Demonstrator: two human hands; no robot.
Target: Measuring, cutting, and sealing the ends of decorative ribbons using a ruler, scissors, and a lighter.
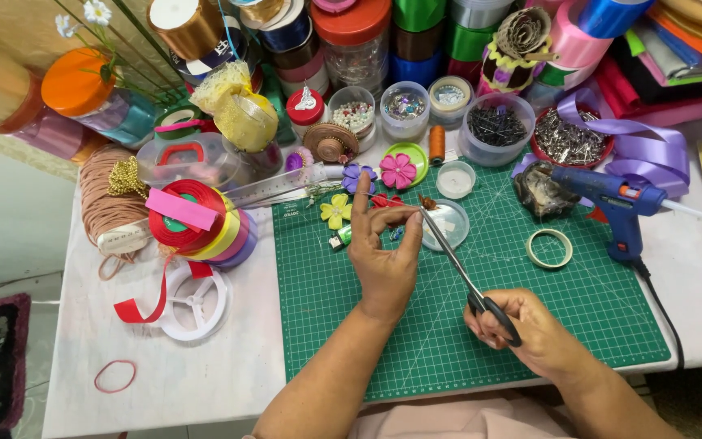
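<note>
My left hand (383, 252) is raised over the green cutting mat (578, 301), its thumb and fingers pinching a small brownish piece (427, 202). In my right hand (522, 325) are black-handled scissors (463, 272), with the blade tips up at that small piece. Behind my left hand, ribbon flowers lie on the mat: one yellow (335, 210), one purple (358, 176), one pink (398, 170) on a green lid, and one red (386, 200).
A blue glue gun (621, 203) rests at the right, its cord running off the table. A tape ring (549, 248), small clear tubs, pin containers (496, 127), ribbon spools (197, 223), a clear ruler (274, 185) and a red rubber band (115, 375) surround the mat.
</note>
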